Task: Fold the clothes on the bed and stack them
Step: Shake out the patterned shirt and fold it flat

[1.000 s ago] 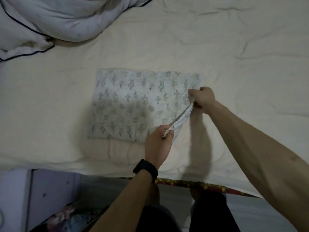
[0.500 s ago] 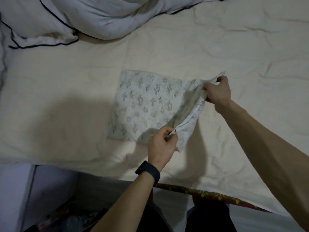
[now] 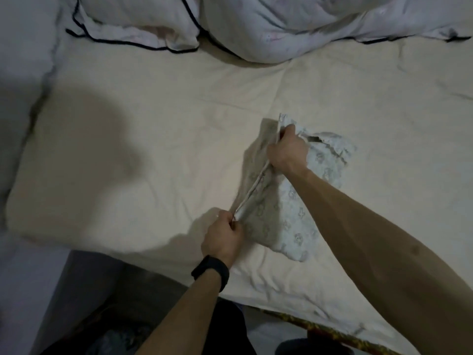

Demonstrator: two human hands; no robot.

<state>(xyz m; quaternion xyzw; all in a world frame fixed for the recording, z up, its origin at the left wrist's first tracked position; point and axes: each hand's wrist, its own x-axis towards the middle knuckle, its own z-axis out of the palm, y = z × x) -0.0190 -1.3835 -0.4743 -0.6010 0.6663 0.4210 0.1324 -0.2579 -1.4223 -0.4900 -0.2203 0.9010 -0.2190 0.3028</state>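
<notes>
cream cotton covers the bed [image 3: 153, 139], creased and bare over most of its width in the head camera's view, which looks down on it from the near edge. a pale cloth [image 3: 281, 213] printed with small grey figures lies right of the middle of the bed, partly lifted off the sheet. the left hand [image 3: 225, 239], with a black band [image 3: 212, 271] round its wrist, has thumb and curled fingers pinched on the near end of one edge of the cloth. the right hand [image 3: 288, 152], further out over the bed, has its fingers closed round the far end of that same edge. the edge runs straight and taut between the two hands, and the rest of the cloth drops away to the right, bunched on the sheet under the right forearm. at the head of the bed, well apart from the cloth, lie a white pillow [image 3: 133, 21] trimmed with dark piping and, just beside it, a crumpled white quilt [image 3: 294, 29]. dark trousers [image 3: 230, 329] show at the bottom, against the bed's near edge.
</notes>
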